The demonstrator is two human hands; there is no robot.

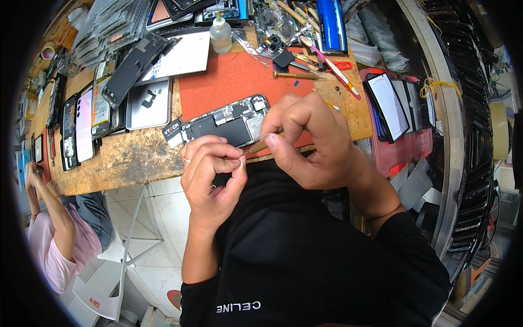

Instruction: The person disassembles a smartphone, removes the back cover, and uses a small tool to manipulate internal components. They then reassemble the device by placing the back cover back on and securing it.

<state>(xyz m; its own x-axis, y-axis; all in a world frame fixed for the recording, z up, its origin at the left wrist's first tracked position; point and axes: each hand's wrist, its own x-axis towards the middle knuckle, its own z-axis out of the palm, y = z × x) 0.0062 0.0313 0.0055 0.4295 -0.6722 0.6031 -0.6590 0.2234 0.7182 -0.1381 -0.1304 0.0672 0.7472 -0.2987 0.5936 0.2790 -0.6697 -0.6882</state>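
Observation:
An opened phone (223,128) with its inner board and battery showing lies on the orange mat (215,82) at the middle of the bench. My right hand (310,141), just right of the phone's lower part, grips a slim yellowish tool (257,147), pointed toward my left hand. My left hand (210,177), in front of the phone, has thumb and forefinger pinched at the tool's tip; whatever is between them is too small to make out. A dark card (173,131) lies beside the phone's left end.
A tray (147,109), phone parts (133,68), a bottle (220,38), hand tools (299,75) and a blue phone back (332,24) crowd the wooden bench (109,169). A pink mat with panels (408,144) is right. A co-worker in pink (62,242) works at the far left.

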